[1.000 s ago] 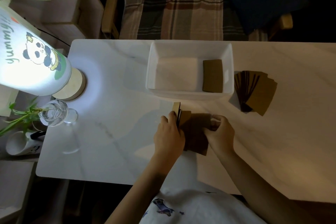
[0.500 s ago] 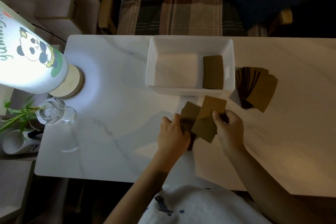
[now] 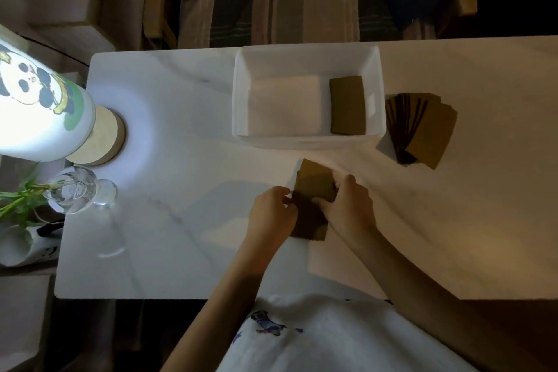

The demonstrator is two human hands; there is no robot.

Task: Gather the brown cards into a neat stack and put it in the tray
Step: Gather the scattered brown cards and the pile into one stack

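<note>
Tabletop (image 3: 181,251): white marble-look slab, lit from the left.
Panda lamp (image 3: 39,106): glowing, on a round wooden base at the left edge.
Tray (image 3: 308,142): white, rectangular, at the far middle; one brown card stack (image 3: 347,106) lies flat inside at its right end.
Fanned brown cards (image 3: 422,127): on the tabletop just right of the tray.
Brown cards in hand (image 3: 314,187): near side of the tray, pressed from both sides by left hand (image 3: 271,214) and right hand (image 3: 350,208), both grasping them.
Glass vase (image 3: 75,190): beside the lamp.

A card stack (image 3: 347,106) lies in the tray (image 3: 308,139); fanned cards (image 3: 422,130) lie just right of it.
</note>
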